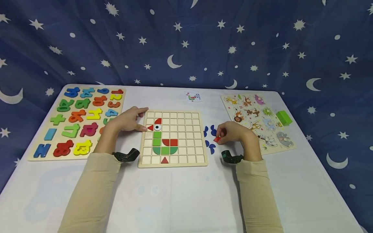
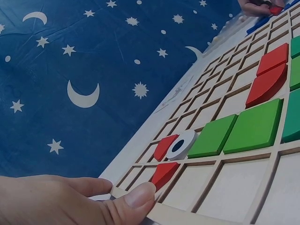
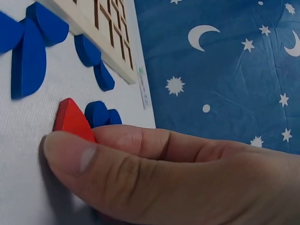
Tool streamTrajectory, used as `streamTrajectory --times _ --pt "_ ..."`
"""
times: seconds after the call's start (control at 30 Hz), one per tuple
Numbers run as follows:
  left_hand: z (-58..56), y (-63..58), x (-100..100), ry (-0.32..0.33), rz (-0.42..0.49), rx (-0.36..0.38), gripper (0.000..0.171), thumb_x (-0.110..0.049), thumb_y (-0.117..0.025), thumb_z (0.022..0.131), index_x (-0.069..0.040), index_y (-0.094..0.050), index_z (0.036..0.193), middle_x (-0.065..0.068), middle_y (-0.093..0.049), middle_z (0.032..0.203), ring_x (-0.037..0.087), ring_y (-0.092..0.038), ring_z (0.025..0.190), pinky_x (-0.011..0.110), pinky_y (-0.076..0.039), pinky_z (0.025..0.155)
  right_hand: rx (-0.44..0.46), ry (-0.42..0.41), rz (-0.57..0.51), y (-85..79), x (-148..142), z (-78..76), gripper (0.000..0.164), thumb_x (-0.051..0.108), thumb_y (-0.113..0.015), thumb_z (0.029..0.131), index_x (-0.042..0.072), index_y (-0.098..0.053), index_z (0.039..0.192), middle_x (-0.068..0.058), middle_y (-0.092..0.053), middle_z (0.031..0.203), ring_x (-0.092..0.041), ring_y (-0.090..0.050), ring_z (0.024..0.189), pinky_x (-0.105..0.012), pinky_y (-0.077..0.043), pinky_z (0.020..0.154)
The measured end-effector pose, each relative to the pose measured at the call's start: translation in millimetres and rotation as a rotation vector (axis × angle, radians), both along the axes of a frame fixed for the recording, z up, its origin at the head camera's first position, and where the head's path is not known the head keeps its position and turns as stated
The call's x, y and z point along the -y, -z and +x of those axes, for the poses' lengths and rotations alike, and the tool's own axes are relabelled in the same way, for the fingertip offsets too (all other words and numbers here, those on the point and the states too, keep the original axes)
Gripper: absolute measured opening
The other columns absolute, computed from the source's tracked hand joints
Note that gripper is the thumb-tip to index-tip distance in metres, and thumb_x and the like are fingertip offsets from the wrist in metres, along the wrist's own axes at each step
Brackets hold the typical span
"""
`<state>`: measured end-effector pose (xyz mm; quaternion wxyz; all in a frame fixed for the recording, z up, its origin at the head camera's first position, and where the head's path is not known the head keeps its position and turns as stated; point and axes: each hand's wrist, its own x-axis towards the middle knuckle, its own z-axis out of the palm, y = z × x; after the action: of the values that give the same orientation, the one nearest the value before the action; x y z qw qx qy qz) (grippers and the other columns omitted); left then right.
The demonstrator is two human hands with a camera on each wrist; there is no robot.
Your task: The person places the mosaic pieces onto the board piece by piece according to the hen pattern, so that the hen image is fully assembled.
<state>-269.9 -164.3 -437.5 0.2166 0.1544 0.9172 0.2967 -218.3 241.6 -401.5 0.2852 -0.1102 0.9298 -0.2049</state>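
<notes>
A wooden grid board (image 1: 186, 129) lies in the middle of the table, with red, green and teal shapes and a white eye disc (image 1: 157, 127) set in its cells. My left hand (image 1: 129, 119) touches the board's left edge, its thumb (image 2: 140, 197) near a red triangle (image 1: 150, 127) and its index finger at the far corner. Right of the board, my right hand (image 1: 231, 132) pinches a red pointed block (image 3: 72, 119) between thumb and fingers, just over the tablecloth. Several blue curved blocks (image 1: 212, 149) lie between that hand and the board.
At the left lies a board of colourful numbers and symbols (image 1: 73, 126). An animal puzzle board (image 1: 256, 119) with a green block (image 1: 284, 118) at its edge lies at the right. Behind the grid board is a small picture card (image 1: 193, 96). A star-patterned curtain (image 1: 186, 42) hangs at the back.
</notes>
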Motion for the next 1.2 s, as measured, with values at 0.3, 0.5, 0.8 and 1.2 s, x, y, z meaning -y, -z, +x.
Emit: streamTrajectory --times 0.3,0.5,0.8,1.2 --pt "-0.4 0.6 0 0.004 0.004 0.001 0.094 -0.028 -0.081 0.075 -0.007 -0.028 0.149 0.013 -0.043 0.117 0.027 -0.038 0.106 0.044 -0.033 0.094 -0.027 0.031 0.055 -4.0 2 0.8 0.013 0.021 -0.079 0.077 0.016 -0.067 0.079 0.000 -0.059 0.076 -0.019 -0.050 0.078 -0.032 -0.038 0.070" --pt "0.0 -0.9 0 0.004 0.010 0.003 0.093 -0.026 -0.081 0.075 -0.007 -0.028 0.149 0.014 -0.044 0.116 0.027 -0.038 0.106 0.043 -0.033 0.094 -0.084 -0.004 0.016 -6.2 2 1.2 0.018 0.018 -0.072 0.084 0.019 -0.072 0.103 -0.002 -0.067 0.099 -0.019 -0.052 0.088 -0.032 -0.040 0.075" --pt "-0.1 -0.7 1 -0.004 0.010 0.006 0.093 -0.026 -0.081 0.075 -0.008 -0.028 0.150 0.014 -0.043 0.116 0.027 -0.037 0.108 0.046 -0.033 0.099 -0.193 -0.012 -0.085 -8.6 13 -0.5 0.021 0.010 -0.064 0.090 0.014 -0.071 0.109 -0.003 -0.070 0.100 -0.018 -0.057 0.090 -0.035 -0.044 0.083" --pt "0.1 -0.9 1 0.003 -0.004 0.001 0.093 -0.028 -0.080 0.076 -0.009 -0.028 0.150 0.013 -0.044 0.116 0.028 -0.038 0.109 0.047 -0.033 0.100 -0.290 0.001 -0.165 -3.3 38 -2.1 0.009 0.014 -0.071 0.085 0.013 -0.073 0.094 0.000 -0.068 0.088 -0.014 -0.058 0.077 -0.030 -0.047 0.071"
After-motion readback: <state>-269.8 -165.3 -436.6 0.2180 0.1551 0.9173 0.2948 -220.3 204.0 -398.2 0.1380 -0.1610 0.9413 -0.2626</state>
